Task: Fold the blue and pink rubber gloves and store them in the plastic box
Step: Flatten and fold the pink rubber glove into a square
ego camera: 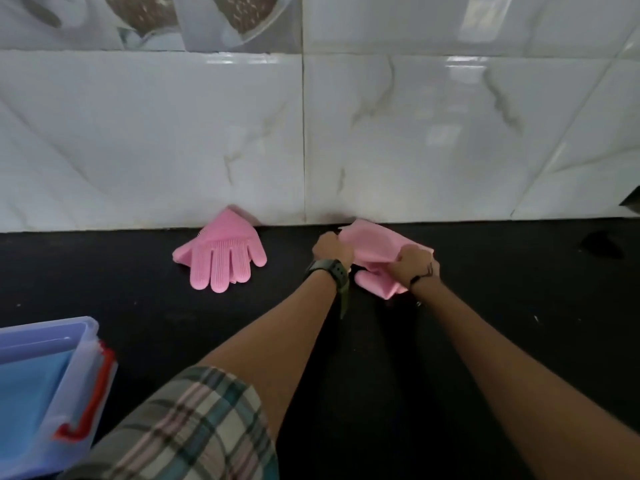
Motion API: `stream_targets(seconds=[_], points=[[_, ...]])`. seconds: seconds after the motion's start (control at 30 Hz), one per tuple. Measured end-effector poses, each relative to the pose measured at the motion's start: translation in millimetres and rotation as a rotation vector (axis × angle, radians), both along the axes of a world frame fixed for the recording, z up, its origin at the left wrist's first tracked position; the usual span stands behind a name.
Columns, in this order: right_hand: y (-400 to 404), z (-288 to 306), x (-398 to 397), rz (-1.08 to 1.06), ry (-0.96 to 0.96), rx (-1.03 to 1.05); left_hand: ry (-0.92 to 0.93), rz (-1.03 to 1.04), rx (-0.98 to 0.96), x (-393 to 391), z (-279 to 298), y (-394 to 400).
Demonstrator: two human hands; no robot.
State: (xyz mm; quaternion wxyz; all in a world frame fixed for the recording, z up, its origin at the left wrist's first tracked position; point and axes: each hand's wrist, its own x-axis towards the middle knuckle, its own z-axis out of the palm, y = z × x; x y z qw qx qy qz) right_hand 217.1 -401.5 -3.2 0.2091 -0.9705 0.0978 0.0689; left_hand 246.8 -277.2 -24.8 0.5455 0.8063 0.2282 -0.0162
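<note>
We see both hands pinching one pink rubber glove (377, 247) at the back of the black surface (485, 306), close to the marble-tiled wall (415, 133). The left hand (330, 251) closes its grip on the glove's left edge; the right hand (417, 266) closes its grip on the right edge, with the glove bunched between and under the two grips and its fingers poking out below the right hand. A dark watch (329, 268) sits on the left wrist. Left of the left grip, well apart, a second pink rubber glove (221, 258) lies flat, fingers toward us. Nearer us and far left stands one plastic box (86, 372) with red latches, blue material (31, 403) inside. We count two pink gloves.
</note>
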Motion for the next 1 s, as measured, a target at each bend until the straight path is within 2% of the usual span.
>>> stream_targets(seconds=[0.1,0.17,0.23,0.33,0.4,0.47,0.53,0.6,0.63,0.7,0.77,0.87,0.93,1.0], points=[[34,-9,-41,-0.272,0.010,0.741,-0.146,-0.129,0.291,-12,20,20],[66,-15,-66,-0.423,0.051,1.089,-0.308,-0.278,0.416,-32,32,37],[99,-18,-87,-0.492,0.081,1.216,-0.443,-0.406,0.563,-57,41,54],[137,-23,-124,-0.408,0.081,1.281,-0.596,-0.526,0.695,-104,44,78],[144,-29,-153,-0.377,0.068,1.344,-0.673,-0.598,0.688,-144,36,90],[131,-38,-181,-0.493,-0.085,1.413,-0.714,-0.686,0.641,-186,25,99],[102,-43,-199,-0.703,-0.278,1.382,-0.739,-0.802,0.614,-221,13,106],[70,-42,-207,-0.910,-0.368,1.246,-0.737,-0.875,0.553,-241,6,110],[58,-40,-207,-0.978,-0.383,1.178,-0.732,-0.870,0.506,-246,4,111],[44,-30,-206,-0.986,-0.389,1.082,-0.708,-0.801,0.413,-246,5,110],[42,-19,-201,-0.811,-0.338,0.985,-0.671,-0.722,0.390,-238,5,105],[46,-7,-201,-0.379,-0.049,0.621,-0.531,-0.700,0.525,-221,-2,94],[48,-5,-207,-0.259,0.122,0.554,-0.420,-0.723,0.550,-217,-10,90],[46,-8,-216,-0.212,0.199,0.519,-0.397,-0.742,0.606,-221,-18,90]])
